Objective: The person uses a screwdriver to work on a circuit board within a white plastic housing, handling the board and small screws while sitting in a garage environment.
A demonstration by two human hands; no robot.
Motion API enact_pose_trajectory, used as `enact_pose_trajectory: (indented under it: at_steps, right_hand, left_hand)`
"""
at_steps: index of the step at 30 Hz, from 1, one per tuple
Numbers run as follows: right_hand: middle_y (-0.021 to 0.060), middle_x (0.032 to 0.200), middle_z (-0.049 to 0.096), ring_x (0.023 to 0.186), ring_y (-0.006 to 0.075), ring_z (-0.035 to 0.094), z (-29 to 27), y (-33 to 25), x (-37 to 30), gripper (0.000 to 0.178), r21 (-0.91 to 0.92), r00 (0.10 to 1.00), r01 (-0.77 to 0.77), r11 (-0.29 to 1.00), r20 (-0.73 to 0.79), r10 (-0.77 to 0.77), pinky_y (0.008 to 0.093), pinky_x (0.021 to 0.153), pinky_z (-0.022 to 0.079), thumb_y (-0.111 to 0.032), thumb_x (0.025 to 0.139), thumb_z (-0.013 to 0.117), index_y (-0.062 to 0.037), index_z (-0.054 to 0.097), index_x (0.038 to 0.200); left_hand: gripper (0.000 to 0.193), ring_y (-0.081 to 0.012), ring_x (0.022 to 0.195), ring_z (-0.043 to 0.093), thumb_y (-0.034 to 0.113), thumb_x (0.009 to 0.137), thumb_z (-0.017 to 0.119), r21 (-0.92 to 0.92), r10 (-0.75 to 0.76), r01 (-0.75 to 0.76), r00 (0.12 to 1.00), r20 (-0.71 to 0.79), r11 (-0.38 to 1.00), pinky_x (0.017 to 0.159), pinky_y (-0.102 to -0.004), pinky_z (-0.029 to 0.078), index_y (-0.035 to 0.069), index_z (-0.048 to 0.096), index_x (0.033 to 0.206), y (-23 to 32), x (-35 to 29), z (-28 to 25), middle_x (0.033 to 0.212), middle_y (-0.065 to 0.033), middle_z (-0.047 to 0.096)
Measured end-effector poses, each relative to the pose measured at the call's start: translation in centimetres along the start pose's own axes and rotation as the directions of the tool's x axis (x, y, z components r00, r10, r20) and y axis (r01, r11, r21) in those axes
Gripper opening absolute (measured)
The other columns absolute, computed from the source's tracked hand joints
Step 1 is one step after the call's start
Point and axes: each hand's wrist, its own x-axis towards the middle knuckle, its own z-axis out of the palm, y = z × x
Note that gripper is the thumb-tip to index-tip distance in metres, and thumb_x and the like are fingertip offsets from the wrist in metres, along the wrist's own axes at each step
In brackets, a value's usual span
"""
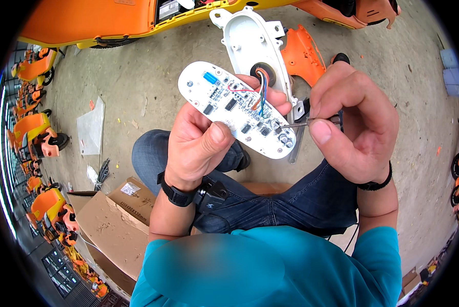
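Note:
My left hand [192, 146] grips a white oval circuit board [229, 120], thumb on its front and fingers behind. The board carries black chips, a blue cylindrical component [211, 78] and several small parts. Coloured wires [263, 92] run from its middle toward a dark round opening in the white plastic housing [246, 43] beyond. Between thumb and forefinger, my right hand [360, 120] pinches a thin metal tool [297, 124]. Its tip is at the small components near the board's right end; whether it touches them I cannot tell. The tool's exact kind is unclear.
An orange plastic part [302, 53] lies beside the housing. A yellow and orange vehicle [94, 23] stands across the top. At lower left is a cardboard box [114, 225], with a translucent sheet [91, 128] on the concrete floor farther off. Similar vehicles line the left side.

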Motion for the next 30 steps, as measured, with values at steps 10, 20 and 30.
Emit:
enact_pose_trajectory:
  at_steps: [10,20,30]
  right_hand:
    - [0.0094,0.081,0.054,0.074,0.0147,0.049,0.11,-0.04,-0.06,0.013,0.052,0.998,-0.064,0.997,0.005,0.064,0.0253,0.068,0.038,-0.004,0.076,0.062,-0.0016,0.052,0.083]
    - [0.0089,0.085,0.053,0.08,0.0152,0.051,0.07,0.41,-0.2,0.013,0.218,0.981,-0.192,0.957,0.069,0.181,0.0257,0.073,0.041,-0.002,0.079,0.061,0.0007,0.054,0.089]
    - [0.0086,0.085,0.054,0.079,0.0152,0.051,-0.23,0.02,-0.16,0.011,0.137,0.984,-0.161,0.977,0.1,0.148,0.0253,0.07,0.04,-0.002,0.078,0.063,0.0007,0.056,0.086]
  left_hand:
    - [0.064,-0.037,0.116,0.055,0.028,0.089,0.063,0.004,-0.003,0.003,1.0,0.013,1.0,0.099,-0.048,0.044,-0.006,0.036,0.135,-0.04,-0.07,-0.13,0.124,-0.0273,0.054]
    - [0.072,-0.0391,0.11,0.058,0.039,0.085,0.066,0.03,-0.071,0.071,0.997,0.001,0.997,0.095,-0.049,0.048,-0.003,0.035,0.135,0.25,0.04,-0.09,0.121,-0.0256,0.055]
    - [0.075,-0.0385,0.108,0.06,0.04,0.084,0.067,0.03,-0.082,0.082,0.997,0.006,0.996,0.095,-0.0489,0.048,-0.007,0.033,0.133,0.1,-0.04,-0.29,0.118,-0.0269,0.057]
